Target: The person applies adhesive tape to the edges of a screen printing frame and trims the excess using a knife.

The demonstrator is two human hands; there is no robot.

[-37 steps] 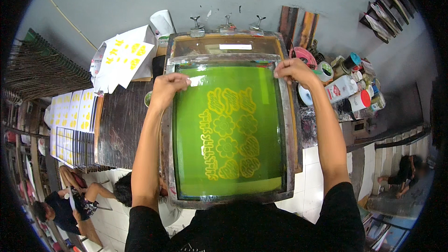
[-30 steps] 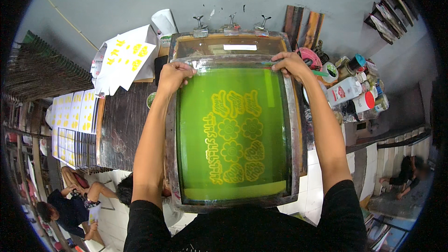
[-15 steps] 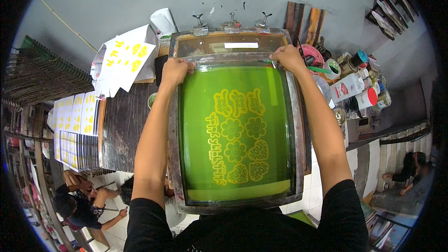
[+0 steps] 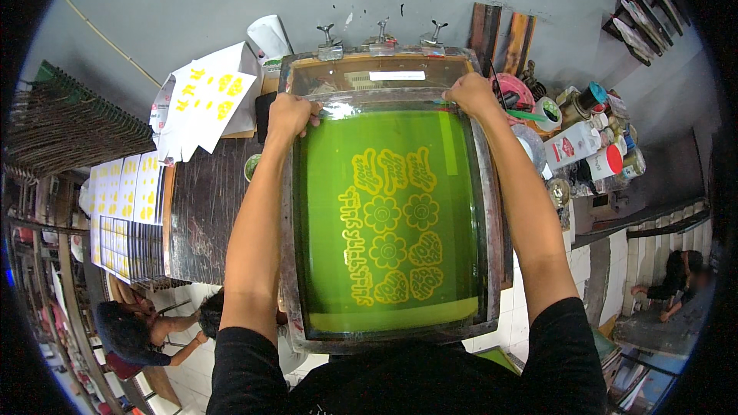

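Observation:
A screen-printing frame (image 4: 289, 261) lies in front of me, its green mesh (image 4: 323, 207) marked with yellow flower and lettering outlines. Across the mesh's far end runs a long greyish squeegee (image 4: 384, 95). My left hand (image 4: 290, 115) is closed round its left end, the fingers partly hidden behind the hand. At the right end my right hand (image 4: 470, 94) grips the same squeegee, thumb on the near side. A glossy wet-looking streak shows on the mesh just below the bar.
Clamps (image 4: 382, 46) hold the frame's far edge. Printed sheets (image 4: 207, 96) lie at the far left, with a rack of prints (image 4: 127, 207) nearer. Bottles and cans (image 4: 573, 142) crowd the right side. People (image 4: 142, 330) sit at lower left, another (image 4: 680, 284) at lower right.
My hands and the squeegee stay almost in place at the far end. At lower left, a seated person has leaned forward and moved slightly right.

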